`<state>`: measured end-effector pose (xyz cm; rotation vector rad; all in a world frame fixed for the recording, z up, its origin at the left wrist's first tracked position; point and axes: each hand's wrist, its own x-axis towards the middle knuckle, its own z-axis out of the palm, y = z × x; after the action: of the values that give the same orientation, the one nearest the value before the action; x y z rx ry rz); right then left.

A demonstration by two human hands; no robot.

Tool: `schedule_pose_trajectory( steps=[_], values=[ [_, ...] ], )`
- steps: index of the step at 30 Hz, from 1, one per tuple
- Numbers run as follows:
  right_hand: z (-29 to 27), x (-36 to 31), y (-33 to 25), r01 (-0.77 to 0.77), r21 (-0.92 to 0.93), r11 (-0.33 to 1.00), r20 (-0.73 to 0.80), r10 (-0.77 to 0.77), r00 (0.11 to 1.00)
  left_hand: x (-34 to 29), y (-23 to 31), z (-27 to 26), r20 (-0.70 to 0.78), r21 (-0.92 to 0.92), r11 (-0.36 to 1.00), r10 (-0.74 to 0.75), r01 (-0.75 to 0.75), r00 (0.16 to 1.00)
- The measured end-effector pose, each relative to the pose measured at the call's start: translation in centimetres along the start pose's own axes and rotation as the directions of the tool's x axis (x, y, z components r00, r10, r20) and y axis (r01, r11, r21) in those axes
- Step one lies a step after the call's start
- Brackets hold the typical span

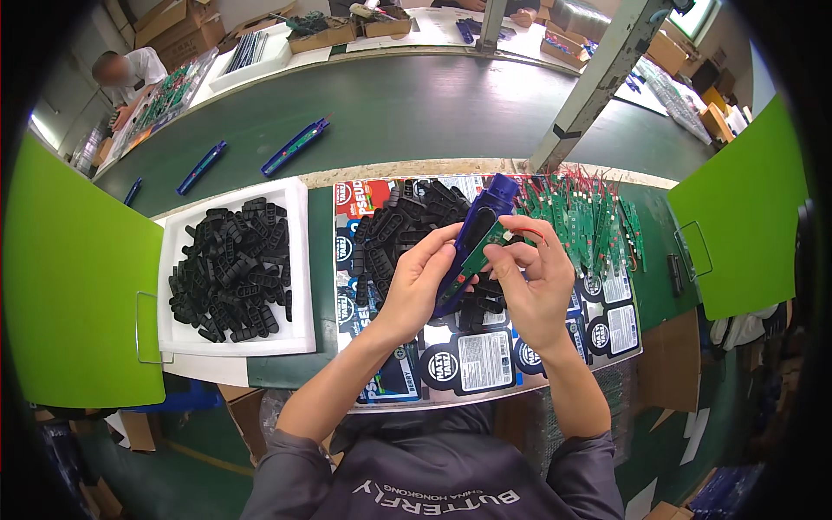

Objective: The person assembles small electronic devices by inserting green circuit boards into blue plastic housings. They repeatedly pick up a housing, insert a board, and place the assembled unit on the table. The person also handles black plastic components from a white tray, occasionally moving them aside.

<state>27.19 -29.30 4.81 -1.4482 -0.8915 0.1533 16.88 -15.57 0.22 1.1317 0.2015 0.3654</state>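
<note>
My left hand (420, 286) is closed around a long blue plastic housing (497, 192), tilted with its wide end up and away from me. Against the open side of that housing, my right hand (536, 282) pinches a narrow green circuit board (482, 251) with a red wire looping off its upper end. A black part shows inside the housing, next to the board. Behind my hands lies a pile of black rubber button pads (381, 247). To the right of it, several green circuit boards (576, 221) with red wires are heaped on the printed sheet (472, 360).
A white foam tray (301, 260) full of black button pads stands at left. Beyond the bench edge, blue housings with boards (295, 147) lie on the dark green conveyor (390, 113). Green panels (78, 286) flank both sides. A metal post (598, 82) rises at the right; another person (130, 74) sits far left.
</note>
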Motion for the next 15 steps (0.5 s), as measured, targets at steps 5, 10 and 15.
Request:
schedule_pose_trajectory(
  steps=[5,10,15],
  values=[
    [-0.3,0.2,-0.2,-0.04,-0.058,0.998,0.011,0.041,0.999,0.2,-0.2,-0.1,0.002,-0.015,1.0,-0.025,0.025,1.0],
    [-0.6,0.7,-1.2,-0.114,-0.047,0.992,0.021,0.115,0.993,0.2,0.0,0.4,0.006,-0.099,0.993,-0.062,0.062,0.998],
    [-0.8,1.0,-1.8,-0.193,0.033,0.981,0.05,0.191,0.98,0.4,-0.3,0.0,0.064,-0.188,0.976,-0.102,0.113,0.993]
  ],
)
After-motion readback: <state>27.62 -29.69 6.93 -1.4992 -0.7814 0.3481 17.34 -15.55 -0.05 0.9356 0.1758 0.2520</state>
